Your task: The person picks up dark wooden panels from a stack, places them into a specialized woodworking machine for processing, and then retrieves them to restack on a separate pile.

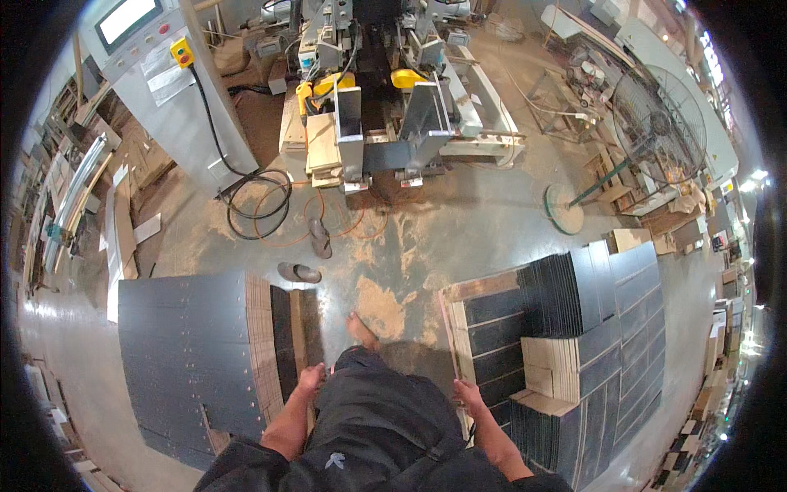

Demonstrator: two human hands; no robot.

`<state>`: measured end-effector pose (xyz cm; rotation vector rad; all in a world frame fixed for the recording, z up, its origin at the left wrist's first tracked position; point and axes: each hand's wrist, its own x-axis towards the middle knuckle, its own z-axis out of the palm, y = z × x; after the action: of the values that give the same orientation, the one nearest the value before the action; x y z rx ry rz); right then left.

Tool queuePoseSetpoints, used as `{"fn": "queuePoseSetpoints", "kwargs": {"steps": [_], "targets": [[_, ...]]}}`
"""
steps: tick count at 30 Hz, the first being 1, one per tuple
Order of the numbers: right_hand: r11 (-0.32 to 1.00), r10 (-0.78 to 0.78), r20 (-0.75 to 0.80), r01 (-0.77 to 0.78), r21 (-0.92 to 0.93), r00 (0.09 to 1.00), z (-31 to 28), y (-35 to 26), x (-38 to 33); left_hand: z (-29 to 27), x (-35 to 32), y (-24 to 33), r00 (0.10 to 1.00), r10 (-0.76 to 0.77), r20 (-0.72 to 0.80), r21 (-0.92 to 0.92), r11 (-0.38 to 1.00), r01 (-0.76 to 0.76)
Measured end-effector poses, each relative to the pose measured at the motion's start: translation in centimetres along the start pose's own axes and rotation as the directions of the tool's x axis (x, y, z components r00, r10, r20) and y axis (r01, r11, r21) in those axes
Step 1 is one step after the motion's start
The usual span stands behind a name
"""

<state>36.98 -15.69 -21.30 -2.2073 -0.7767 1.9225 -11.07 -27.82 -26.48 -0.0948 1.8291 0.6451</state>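
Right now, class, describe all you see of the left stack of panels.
The left stack is a broad block of dark grey panels, apparently coated board, with tan layered edges along its right side. Small pale spots run in lines across the top. It sits left of the left hand; whether they touch is unclear.

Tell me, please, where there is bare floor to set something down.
Bare floor lies between the machine, the fan's round base and the right stack of dark panels. A smaller patch lies between the left stack and the coiled black cable. It is crowded around that cable and the sandals; sawdust patches the middle.
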Motion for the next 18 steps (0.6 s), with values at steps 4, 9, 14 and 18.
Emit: {"fn": "queuePoseSetpoints", "kwargs": {"steps": [4, 9, 14, 18], "targets": [[0.98, -0.182, -0.081, 0.187, 0.07, 0.98, 0.3, -6.9, 4.0, -0.5, 6.5, 9.4, 0.949, 0.309, 0.057, -0.036, 0.951, -0.308], [0.961, -0.272, -0.132, 0.276, 0.014, 0.953, 4.9, -15.9, 4.9, -0.4, 9.0, 25.3, 0.978, 0.197, 0.069, -0.134, 0.973, -0.186], [0.971, -0.234, -0.06, 0.236, 0.032, 0.97, 5.6, -21.0, 8.0, 4.5, 8.7, 42.9, 0.844, 0.536, 0.025, -0.223, 0.826, -0.518], [0.904, -0.421, -0.041, 0.423, 0.064, 0.906, 6.3, -35.3, 8.9, 7.2, 8.7, 57.4, 0.738, 0.664, -0.117, -0.116, 0.729, -0.675]]}}
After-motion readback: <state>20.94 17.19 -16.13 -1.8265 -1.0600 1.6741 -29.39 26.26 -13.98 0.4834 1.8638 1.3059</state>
